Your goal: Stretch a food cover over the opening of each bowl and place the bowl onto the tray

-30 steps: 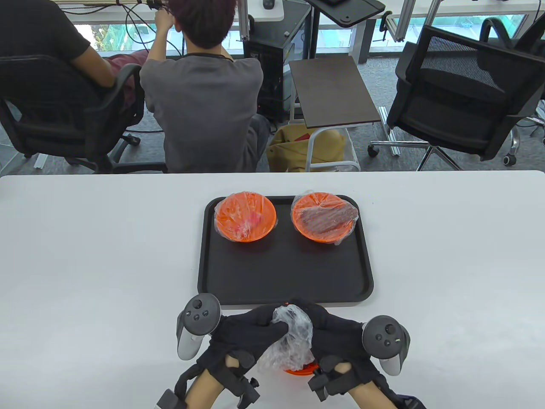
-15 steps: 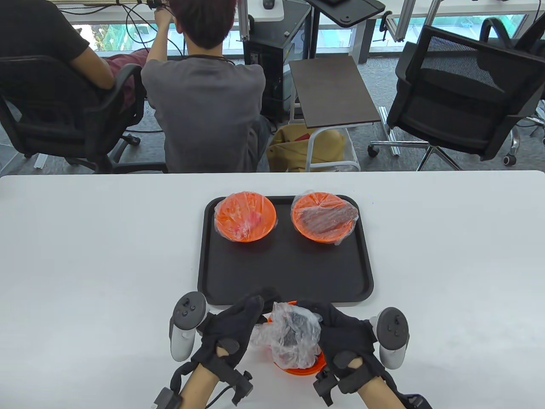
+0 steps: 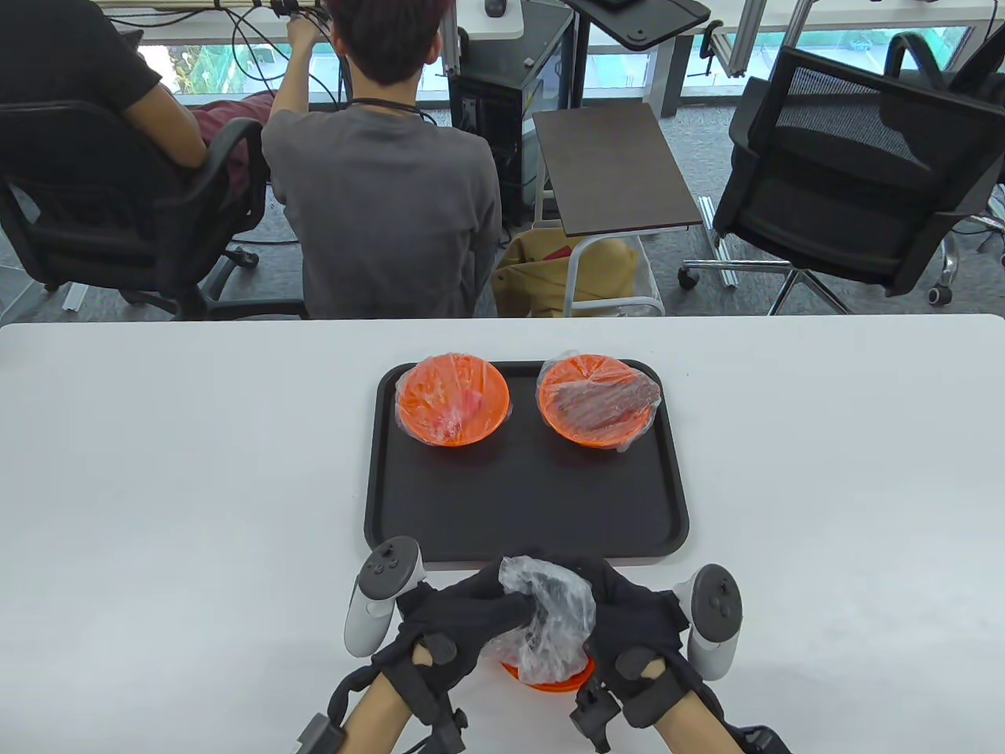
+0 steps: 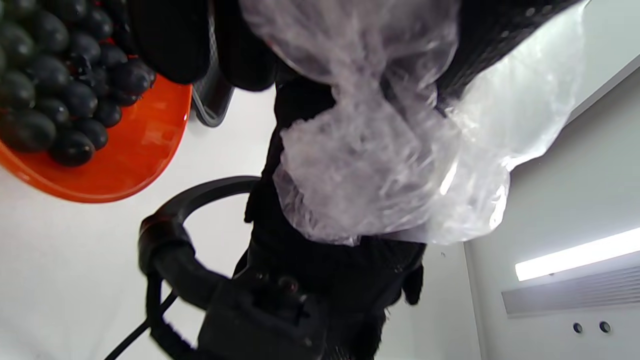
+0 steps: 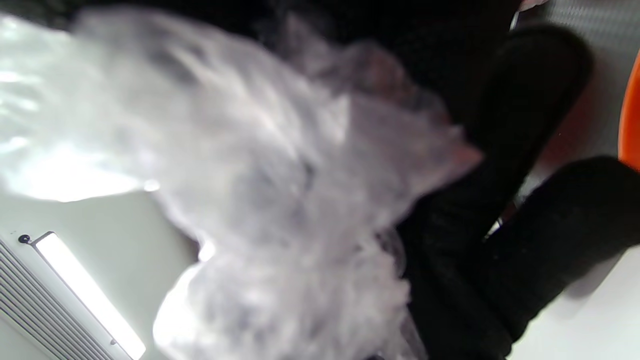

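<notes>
A crumpled clear food cover is gripped by the left hand and right hand, fingers curled into it, above an orange bowl of dark grapes on the white surface just before the black tray, where two covered bowls are set

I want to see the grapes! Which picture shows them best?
The left wrist view: the dark grapes sit plainly in the orange bowl. In the table view, hands and cover hide them. The right wrist view shows none.
</notes>
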Action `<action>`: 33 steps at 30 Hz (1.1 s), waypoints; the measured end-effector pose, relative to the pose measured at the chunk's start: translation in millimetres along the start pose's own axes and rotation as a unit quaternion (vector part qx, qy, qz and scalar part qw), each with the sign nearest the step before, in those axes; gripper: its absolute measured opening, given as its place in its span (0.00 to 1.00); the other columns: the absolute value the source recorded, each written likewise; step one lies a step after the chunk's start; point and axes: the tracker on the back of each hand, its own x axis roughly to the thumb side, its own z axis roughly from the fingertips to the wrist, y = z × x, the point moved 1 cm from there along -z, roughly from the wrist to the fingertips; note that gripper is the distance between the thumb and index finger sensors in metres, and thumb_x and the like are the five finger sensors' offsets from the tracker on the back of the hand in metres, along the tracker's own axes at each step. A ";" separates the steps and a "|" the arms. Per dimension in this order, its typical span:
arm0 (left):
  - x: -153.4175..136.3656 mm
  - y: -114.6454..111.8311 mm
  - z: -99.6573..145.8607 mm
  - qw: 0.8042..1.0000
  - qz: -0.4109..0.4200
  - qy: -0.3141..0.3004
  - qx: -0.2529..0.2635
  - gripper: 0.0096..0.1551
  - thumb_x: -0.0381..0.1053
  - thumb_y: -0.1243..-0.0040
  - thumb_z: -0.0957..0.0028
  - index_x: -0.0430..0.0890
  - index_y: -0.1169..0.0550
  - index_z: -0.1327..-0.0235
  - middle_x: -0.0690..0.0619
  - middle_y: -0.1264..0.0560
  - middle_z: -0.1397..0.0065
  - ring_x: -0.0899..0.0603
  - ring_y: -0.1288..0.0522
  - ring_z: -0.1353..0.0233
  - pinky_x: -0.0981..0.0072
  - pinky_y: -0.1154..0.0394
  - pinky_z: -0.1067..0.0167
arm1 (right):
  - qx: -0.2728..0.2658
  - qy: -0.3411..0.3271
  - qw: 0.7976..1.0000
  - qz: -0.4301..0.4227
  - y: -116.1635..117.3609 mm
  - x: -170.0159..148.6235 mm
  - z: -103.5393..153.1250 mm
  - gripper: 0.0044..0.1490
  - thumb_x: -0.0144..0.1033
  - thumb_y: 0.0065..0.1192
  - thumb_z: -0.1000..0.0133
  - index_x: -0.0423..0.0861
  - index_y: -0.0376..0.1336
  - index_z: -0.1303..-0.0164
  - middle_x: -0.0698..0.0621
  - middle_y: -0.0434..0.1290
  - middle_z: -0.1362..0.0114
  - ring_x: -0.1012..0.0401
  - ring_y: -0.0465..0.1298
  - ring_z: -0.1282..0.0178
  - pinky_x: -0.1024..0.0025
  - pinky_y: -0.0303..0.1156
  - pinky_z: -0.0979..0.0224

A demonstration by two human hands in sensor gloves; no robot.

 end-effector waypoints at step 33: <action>-3.1 56.4 45.6 0.964 0.058 -0.012 0.259 0.25 0.65 0.36 0.44 0.52 0.16 0.43 0.63 0.13 0.72 0.49 0.13 0.65 0.54 0.14 0.58 | -0.114 0.073 0.987 0.082 -51.6 -1.3 21.1 0.29 0.42 0.66 0.45 0.42 0.73 0.38 0.52 0.86 0.59 0.62 0.87 0.70 0.66 0.84 0.67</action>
